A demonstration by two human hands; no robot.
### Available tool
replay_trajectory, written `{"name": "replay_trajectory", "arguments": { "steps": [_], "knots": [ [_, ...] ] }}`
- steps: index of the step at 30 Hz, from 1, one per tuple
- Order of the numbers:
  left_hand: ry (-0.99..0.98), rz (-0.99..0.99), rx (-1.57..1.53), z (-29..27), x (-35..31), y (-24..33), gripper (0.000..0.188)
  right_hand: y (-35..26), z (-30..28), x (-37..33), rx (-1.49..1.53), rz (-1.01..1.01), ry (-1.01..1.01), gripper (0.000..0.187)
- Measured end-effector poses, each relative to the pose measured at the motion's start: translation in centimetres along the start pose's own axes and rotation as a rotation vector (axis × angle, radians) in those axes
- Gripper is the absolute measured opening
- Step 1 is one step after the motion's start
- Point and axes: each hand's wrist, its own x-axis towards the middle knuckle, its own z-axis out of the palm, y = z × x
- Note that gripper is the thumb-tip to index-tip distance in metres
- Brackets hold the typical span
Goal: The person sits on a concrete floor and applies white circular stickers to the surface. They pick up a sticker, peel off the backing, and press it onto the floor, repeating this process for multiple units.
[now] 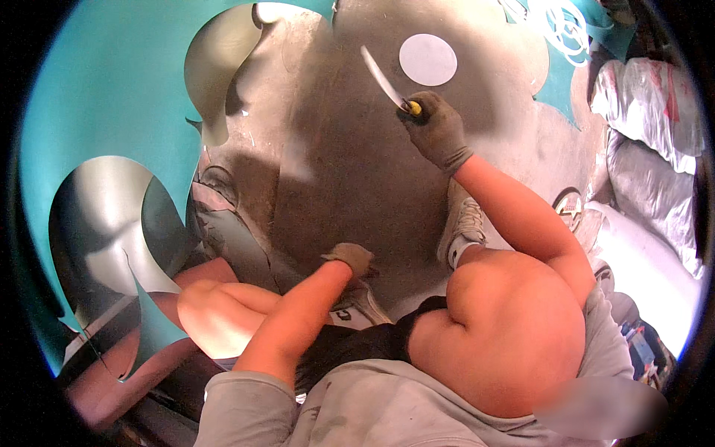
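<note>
My right hand (436, 134), in a brown work glove, is raised over the floor with its fingers closed. A narrow, curved white strip (383, 78) juts from it toward the far left. At the strip's base a small yellow-and-dark piece (414, 109) shows in the grip; its kind is unclear. Just beyond the fist, a flat white disc (428, 59) lies on the floor. My left hand (351, 259), gloved too, hangs low between my legs near my left shoe (366, 304). Its thumb and fingers are apart, nothing shows in it, and its underside is hidden.
Large teal sheet material (119, 89) covers the left side, with a curled grey piece (220, 59) and another grey curl (100, 223) at its edge. White ring-shaped strips (558, 30) lie at the far right. Plastic-wrapped bundles (652, 112) are stacked along the right.
</note>
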Motion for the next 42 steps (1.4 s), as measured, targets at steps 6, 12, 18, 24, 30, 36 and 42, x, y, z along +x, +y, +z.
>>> {"name": "replay_trajectory", "arguments": {
  "steps": [6, 12, 18, 24, 30, 36, 42],
  "knots": [
    [0.228, -0.103, -0.637, 0.8, 0.1, -8.6, 0.052, 2.8, 4.2, -6.3, 0.506, 0.965, -0.496, 0.037],
    [0.226, 0.037, -1.432, -3.8, -1.3, -12.6, 0.046, 8.2, 3.9, -8.7, 0.106, 0.878, -0.774, 0.05],
    [0.6, 0.204, -1.855, -6.9, 3.6, -13.1, 0.059, 9.4, -0.2, -9.1, 0.182, 0.886, -0.684, 0.051],
    [0.851, -0.154, -1.262, -4.8, 11.8, -17.7, 0.068, 3.4, -4.4, -7.1, -0.1, 0.84, -0.722, 0.049],
    [1.058, -0.225, -0.97, -8.0, 10.1, -12.4, 0.079, 9.7, -4.0, -10.6, 0.123, 0.846, -0.622, 0.045],
    [0.95, -0.413, -0.757, -10.0, 8.1, -11.1, 0.074, 9.7, -3.9, -10.5, 0.388, 0.948, -0.496, 0.034],
    [0.955, -0.504, -0.621, -10.6, 7.5, -11.5, 0.068, 7.7, -5.8, -10.0, 0.317, 0.953, -0.488, 0.034]
  ]
}}
